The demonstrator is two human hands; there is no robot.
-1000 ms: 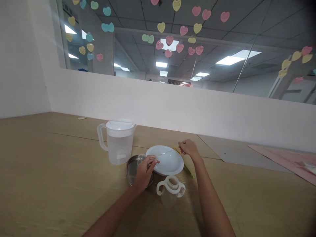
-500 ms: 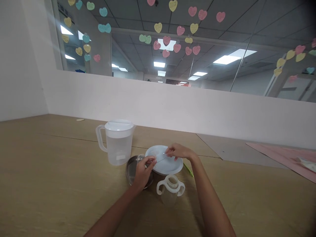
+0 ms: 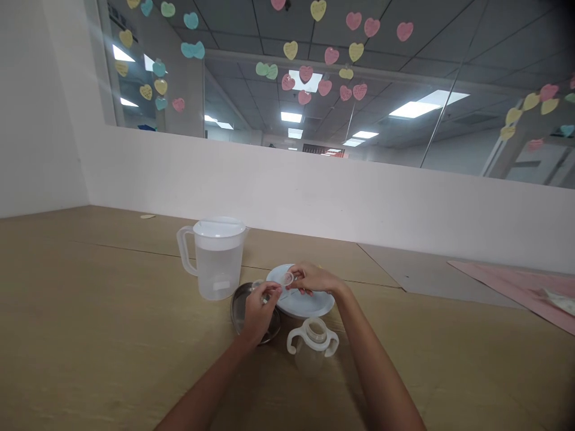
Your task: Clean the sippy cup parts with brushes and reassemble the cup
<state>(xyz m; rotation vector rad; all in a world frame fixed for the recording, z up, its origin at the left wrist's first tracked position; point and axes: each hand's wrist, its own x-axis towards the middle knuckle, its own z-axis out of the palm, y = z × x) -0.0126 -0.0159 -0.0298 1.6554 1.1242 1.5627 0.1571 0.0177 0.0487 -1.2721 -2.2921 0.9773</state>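
Over a white plate point(image 3: 309, 306), my right hand point(image 3: 314, 278) pinches a small clear piece with a round rim point(image 3: 287, 279), which resembles a bottle teat. My left hand point(image 3: 259, 311) is closed close beside it, fingertips together; what they grip is too small to make out. Behind the left fingers, a clear rounded part point(image 3: 257, 285) shows in part. A metal tray point(image 3: 238, 308) lies under my left hand, partly covered by it. Nearer to me stands an uncapped, clear baby bottle point(image 3: 309, 359) with a white two-handled collar point(image 3: 331, 344).
A lidded clear pitcher point(image 3: 219, 263) of water stands left of the plate. A pink cloth point(image 3: 516, 284) lies at the far right of the wooden table point(image 3: 112, 329). Behind are a white wall point(image 3: 314, 191) and a window with heart-shaped notes.
My right hand has drawn a little left toward my left hand, and the round-rimmed clear piece now shows in its fingers. The thin line between the hands shows less.
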